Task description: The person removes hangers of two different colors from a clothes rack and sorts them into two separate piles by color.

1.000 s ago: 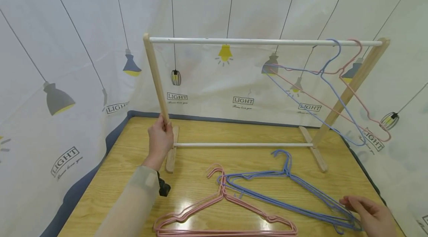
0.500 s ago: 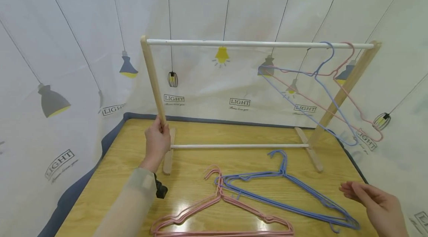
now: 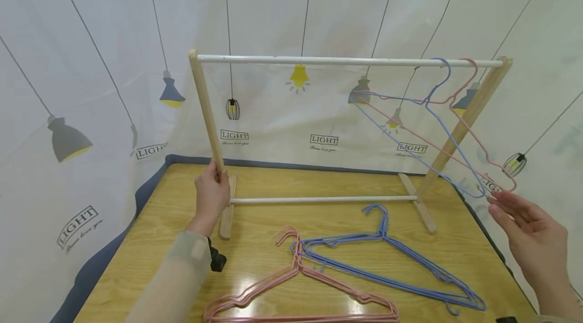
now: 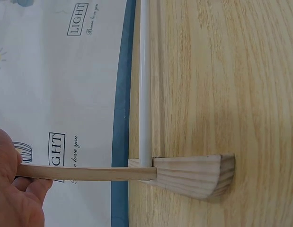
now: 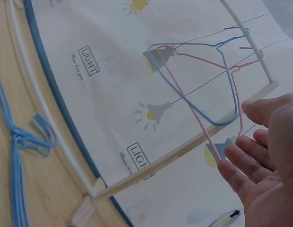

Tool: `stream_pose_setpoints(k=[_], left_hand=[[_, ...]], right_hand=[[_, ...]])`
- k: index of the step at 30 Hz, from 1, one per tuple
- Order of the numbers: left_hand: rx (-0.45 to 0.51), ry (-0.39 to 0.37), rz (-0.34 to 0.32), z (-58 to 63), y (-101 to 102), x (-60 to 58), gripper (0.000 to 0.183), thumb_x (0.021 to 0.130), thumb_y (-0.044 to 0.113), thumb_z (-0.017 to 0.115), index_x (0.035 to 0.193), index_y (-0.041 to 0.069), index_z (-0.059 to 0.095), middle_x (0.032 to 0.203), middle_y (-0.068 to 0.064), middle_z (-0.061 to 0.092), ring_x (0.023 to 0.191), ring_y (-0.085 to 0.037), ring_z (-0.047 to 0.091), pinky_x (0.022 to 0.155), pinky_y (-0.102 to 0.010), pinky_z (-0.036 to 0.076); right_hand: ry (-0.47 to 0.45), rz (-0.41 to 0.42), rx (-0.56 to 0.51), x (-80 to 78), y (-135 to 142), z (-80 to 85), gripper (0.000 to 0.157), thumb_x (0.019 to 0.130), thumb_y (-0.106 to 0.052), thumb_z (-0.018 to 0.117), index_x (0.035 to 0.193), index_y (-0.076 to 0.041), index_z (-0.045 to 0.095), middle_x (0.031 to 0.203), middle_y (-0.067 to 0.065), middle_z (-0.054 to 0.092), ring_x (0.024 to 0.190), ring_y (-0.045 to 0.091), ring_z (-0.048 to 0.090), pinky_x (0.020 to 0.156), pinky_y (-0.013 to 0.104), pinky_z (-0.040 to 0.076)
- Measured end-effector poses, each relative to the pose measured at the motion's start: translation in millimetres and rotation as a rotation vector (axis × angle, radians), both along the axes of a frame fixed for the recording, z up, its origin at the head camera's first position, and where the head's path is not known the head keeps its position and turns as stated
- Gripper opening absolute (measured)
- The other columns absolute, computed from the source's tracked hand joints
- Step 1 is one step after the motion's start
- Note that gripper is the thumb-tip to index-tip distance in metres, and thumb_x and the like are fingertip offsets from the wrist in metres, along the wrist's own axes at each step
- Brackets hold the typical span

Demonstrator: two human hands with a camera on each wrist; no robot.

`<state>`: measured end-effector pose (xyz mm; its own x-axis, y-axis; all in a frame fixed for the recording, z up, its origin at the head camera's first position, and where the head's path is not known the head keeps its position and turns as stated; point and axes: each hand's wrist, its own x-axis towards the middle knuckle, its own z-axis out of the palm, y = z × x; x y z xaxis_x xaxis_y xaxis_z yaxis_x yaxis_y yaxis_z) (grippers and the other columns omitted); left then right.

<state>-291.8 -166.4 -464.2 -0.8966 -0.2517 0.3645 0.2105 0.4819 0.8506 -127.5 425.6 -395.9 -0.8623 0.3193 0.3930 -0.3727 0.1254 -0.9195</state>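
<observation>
My left hand (image 3: 211, 192) grips the left wooden upright (image 3: 205, 110) of a small clothes rack, low down near its foot. On the rack's white top rail (image 3: 319, 61), near the right end, hang a blue wire hanger (image 3: 450, 70) and a pink wire hanger (image 3: 476, 70). My right hand (image 3: 533, 232) is raised by the lower right corners of these two, its fingers loosely extended and holding nothing. In the right wrist view its fingertips (image 5: 230, 171) overlap the pink hanger's wire; whether they touch it I cannot tell.
Several blue hangers (image 3: 383, 230) lie stacked on the wooden table (image 3: 150, 242), in front of the rack. Left of them, nearer me, lie several pink hangers (image 3: 298, 258), partly cut off by the frame. A white lower bar (image 3: 323, 200) joins the rack's feet. Lamp-print curtain surrounds the table.
My right hand has risen from beside the stacked blue hangers to the corners of the hanging ones. The left hand keeps its grip on the upright. The head view has shifted slightly.
</observation>
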Motion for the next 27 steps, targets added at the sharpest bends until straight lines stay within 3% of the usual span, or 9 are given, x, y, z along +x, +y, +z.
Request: stream_pose_setpoints(k=[7, 14, 20, 24, 27], left_hand=[[-0.019, 0.016, 0.0, -1.6, -2, 0.8, 0.034, 0.108, 0.002, 0.056, 0.142, -0.003, 0.06, 0.119, -0.029, 0.072, 0.1, -0.037, 0.074, 0.076, -0.05, 0.061], [-0.003, 0.028, -0.01, -0.3, 0, -0.6, 0.044, 0.108, 0.001, 0.057, 0.152, -0.001, 0.053, 0.123, -0.03, 0.07, 0.103, -0.039, 0.073, 0.077, -0.051, 0.061], [-0.027, 0.038, -0.003, 1.4, 1, -1.0, 0.037, 0.107, 0.0, 0.057, 0.144, -0.002, 0.059, 0.119, -0.029, 0.072, 0.095, -0.036, 0.074, 0.072, -0.048, 0.061], [-0.052, 0.027, 0.005, 1.4, 0, -0.8, 0.031, 0.108, 0.002, 0.057, 0.138, -0.001, 0.063, 0.113, -0.026, 0.073, 0.084, -0.034, 0.072, 0.066, -0.045, 0.058], [-0.054, 0.012, 0.007, 1.3, -1, -0.4, 0.03, 0.108, 0.004, 0.058, 0.137, 0.0, 0.063, 0.113, -0.025, 0.073, 0.084, -0.033, 0.072, 0.066, -0.044, 0.058]], right_hand=[[0.035, 0.164, -0.121, -33.5, -13, 12.6, 0.047, 0.096, 0.016, 0.066, 0.141, 0.004, 0.061, 0.126, 0.0, 0.075, 0.113, 0.007, 0.07, 0.089, 0.019, 0.053], [0.068, 0.103, 0.056, -58.1, -32, 15.0, 0.039, 0.103, 0.004, 0.063, 0.142, 0.007, 0.06, 0.118, -0.005, 0.076, 0.104, 0.002, 0.072, 0.089, 0.017, 0.052], [0.069, -0.004, 0.134, -64.5, -43, 12.3, 0.039, 0.109, -0.004, 0.052, 0.142, 0.015, 0.055, 0.111, -0.005, 0.077, 0.097, 0.005, 0.075, 0.086, 0.02, 0.054], [0.057, -0.087, 0.109, -65.1, -47, 13.9, 0.036, 0.109, -0.006, 0.053, 0.136, 0.016, 0.06, 0.105, -0.002, 0.079, 0.091, 0.007, 0.076, 0.084, 0.02, 0.055], [0.102, -0.093, 0.028, -65.4, -49, 16.7, 0.03, 0.108, -0.003, 0.054, 0.13, 0.016, 0.065, 0.1, 0.003, 0.079, 0.087, 0.01, 0.077, 0.082, 0.021, 0.057]])
